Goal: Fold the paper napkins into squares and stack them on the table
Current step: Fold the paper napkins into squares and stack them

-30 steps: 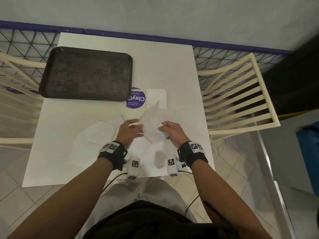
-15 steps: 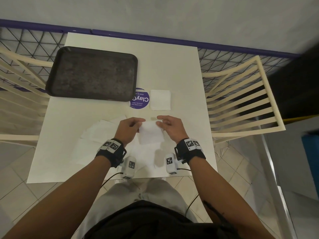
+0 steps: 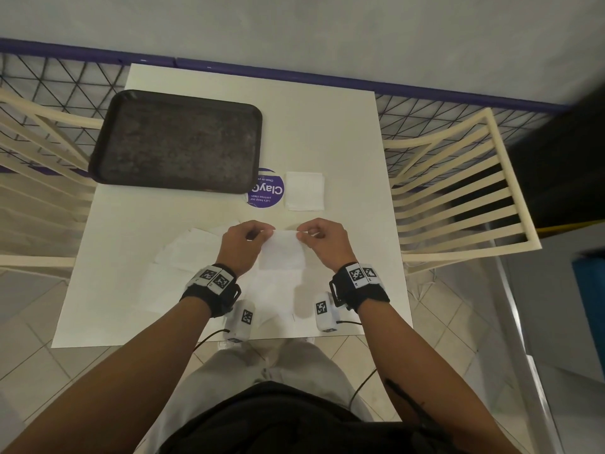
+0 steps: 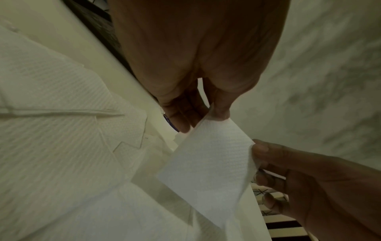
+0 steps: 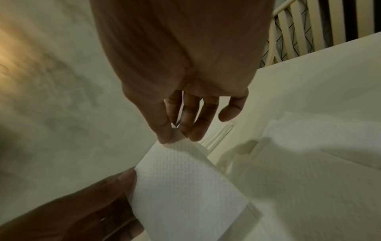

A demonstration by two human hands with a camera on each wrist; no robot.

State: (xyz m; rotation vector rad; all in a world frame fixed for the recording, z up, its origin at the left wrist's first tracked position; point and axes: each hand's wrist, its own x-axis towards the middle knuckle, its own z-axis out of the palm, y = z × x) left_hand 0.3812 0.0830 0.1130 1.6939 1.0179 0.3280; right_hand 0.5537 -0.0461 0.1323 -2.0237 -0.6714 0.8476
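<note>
Pinching a folded napkin [image 3: 282, 253] by its far corners, left hand [image 3: 240, 245] & right hand [image 3: 322, 242] hold it just above the table [image 3: 343, 132], thumb and fingers [image 4: 220, 106] closed on it; more napkins [image 3: 186, 253] lie unfolded at left, one folded square [image 3: 304, 191] beyond, beside a purple sticker [image 3: 266, 191] & dark tray [image 3: 176, 142]

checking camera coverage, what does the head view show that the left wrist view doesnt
Only the head view shows the whole dark tray, the folded square napkin beside the purple sticker, and both chairs.

Only the left wrist view shows the embossed texture of the unfolded napkins and the left hand's fingers pinching a corner.

Both show the held napkin, pinched by the left hand and the right hand.
</note>
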